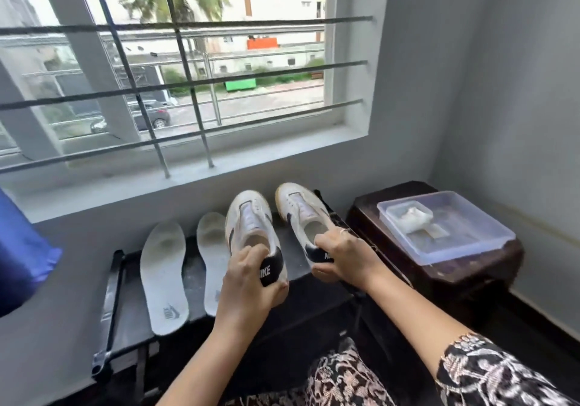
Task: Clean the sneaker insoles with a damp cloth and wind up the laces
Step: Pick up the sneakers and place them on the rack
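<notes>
1. The left hand (248, 280) is closed around the heel of the left-hand sneaker (251, 226). Its fingers curl over the collar beside the black heel tab, and the thumb is underneath.
2. The right hand (342, 255) grips the heel of the right-hand sneaker (301, 214) in the same way, fingers wrapped over the collar and thumb below. A ring (344, 231) shows on one finger.
3. Both sneakers are white with dark side marks. They sit side by side with their toes pointing toward the wall under the window (188, 82).
4. It cannot be told whether their soles rest on the black shelf (301, 305) or are held just above it.
5. Two pale insoles lie flat on the shelf to the left of the sneakers. The far insole (164, 273) lies apart on its own, and the near insole (213, 248) is just beside the left-hand sneaker, partly hidden behind the left hand.
6. To the right stands a dark wooden stool (464, 267) carrying a clear plastic tray (470, 239).
7. Inside the tray, at its far left corner, a small clear box (392, 214) holds a white cloth (411, 218).
8. A blue fabric (22, 255) hangs at the left edge of the view, and a patterned sleeve (489, 374) covers the right upper arm.
</notes>
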Demonstrator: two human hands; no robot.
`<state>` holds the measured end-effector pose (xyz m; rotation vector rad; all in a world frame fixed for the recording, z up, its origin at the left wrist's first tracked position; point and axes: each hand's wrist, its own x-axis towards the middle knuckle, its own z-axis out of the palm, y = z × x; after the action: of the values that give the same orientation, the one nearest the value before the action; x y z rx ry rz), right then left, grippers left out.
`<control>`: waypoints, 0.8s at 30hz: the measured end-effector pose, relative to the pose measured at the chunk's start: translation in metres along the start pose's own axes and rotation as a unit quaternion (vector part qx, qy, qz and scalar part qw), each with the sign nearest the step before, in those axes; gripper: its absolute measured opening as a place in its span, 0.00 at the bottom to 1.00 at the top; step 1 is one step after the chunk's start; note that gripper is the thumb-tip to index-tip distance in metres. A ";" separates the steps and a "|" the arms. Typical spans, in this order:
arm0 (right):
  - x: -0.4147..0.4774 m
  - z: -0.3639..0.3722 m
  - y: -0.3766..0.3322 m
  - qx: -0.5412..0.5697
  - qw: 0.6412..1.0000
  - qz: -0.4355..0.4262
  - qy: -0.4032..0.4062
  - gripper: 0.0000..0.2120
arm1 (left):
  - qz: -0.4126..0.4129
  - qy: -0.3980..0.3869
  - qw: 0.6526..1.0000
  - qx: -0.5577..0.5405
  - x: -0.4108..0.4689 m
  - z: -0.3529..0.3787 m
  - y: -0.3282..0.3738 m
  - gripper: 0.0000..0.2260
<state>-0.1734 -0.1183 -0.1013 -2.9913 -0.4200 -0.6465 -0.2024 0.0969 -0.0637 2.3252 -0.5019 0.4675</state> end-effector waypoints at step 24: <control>0.021 0.015 0.021 0.043 0.985 0.154 -0.063 0.20 | -0.016 -0.021 1.000 -0.004 0.006 0.046 -0.007 0.18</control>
<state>-0.1438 -0.1318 -0.1060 -2.9325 0.0126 -0.4017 -0.1854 0.0675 -0.0966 2.3359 -0.4852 0.4030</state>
